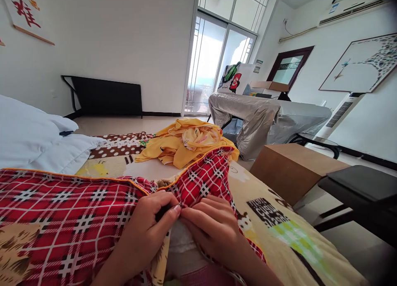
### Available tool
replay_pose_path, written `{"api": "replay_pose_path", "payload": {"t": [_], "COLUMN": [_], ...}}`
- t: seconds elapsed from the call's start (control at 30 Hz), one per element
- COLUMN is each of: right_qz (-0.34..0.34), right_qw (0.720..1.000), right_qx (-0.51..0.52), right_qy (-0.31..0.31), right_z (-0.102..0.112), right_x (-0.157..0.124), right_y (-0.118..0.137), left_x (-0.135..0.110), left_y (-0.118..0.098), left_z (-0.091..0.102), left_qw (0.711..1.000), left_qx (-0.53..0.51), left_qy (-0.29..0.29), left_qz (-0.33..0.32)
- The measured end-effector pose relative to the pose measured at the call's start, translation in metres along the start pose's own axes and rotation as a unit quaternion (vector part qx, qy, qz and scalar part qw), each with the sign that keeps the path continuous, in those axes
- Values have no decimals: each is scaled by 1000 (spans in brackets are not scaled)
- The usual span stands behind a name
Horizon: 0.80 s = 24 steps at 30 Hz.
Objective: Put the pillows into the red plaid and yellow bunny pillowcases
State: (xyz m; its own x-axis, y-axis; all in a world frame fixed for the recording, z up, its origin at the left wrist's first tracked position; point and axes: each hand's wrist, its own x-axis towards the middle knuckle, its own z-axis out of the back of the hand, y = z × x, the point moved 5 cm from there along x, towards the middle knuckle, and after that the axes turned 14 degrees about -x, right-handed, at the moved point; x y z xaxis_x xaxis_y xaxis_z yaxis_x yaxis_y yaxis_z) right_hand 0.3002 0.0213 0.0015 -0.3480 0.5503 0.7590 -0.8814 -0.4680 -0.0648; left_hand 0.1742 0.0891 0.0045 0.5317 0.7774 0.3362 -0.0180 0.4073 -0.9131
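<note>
A red plaid fabric cover (102,203) with orange piping lies across the bed in front of me. Near its edge, my left hand (149,228) is closed, thumb and forefinger pinching the cloth. My right hand (214,224) meets it there, its fingers curled over the same cover and pressed against the fabric. The fingertips of both hands almost touch. Whatever small part of the cover sits between them is hidden. Beyond the hands, a flap of the plaid cloth stands up and folds to the right. Whitish material shows below the hands.
A crumpled yellow cloth (182,143) lies farther up the patterned bed sheet (279,232). White pillows (37,133) are at the left. Right of the bed stand a brown box (297,166) and a dark stool (362,186). A silver-covered table (260,116) is behind.
</note>
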Motion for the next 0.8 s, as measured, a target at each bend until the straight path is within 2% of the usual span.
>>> {"api": "replay_pose_path", "payload": {"t": [0.1, 0.27, 0.57, 0.8], "right_qz": [-8, -32, -73, -67], "right_qw": [1000, 999, 995, 994], "right_qx": [-13, -17, 48, 53], "right_qy": [17, 9, 51, 68], "right_z": [-2, -3, -9, -10], "right_x": [-1, 2, 5, 5], "right_y": [-1, -1, -7, -6], "left_x": [1, 2, 2, 4], "left_y": [0, 0, 7, 8], "left_z": [0, 0, -2, -1], "left_qw": [1000, 1000, 1000, 1000], "left_qx": [1, 9, 24, 26], "left_qy": [-1, -12, -12, -11], "left_qz": [4, 6, -6, -9]}}
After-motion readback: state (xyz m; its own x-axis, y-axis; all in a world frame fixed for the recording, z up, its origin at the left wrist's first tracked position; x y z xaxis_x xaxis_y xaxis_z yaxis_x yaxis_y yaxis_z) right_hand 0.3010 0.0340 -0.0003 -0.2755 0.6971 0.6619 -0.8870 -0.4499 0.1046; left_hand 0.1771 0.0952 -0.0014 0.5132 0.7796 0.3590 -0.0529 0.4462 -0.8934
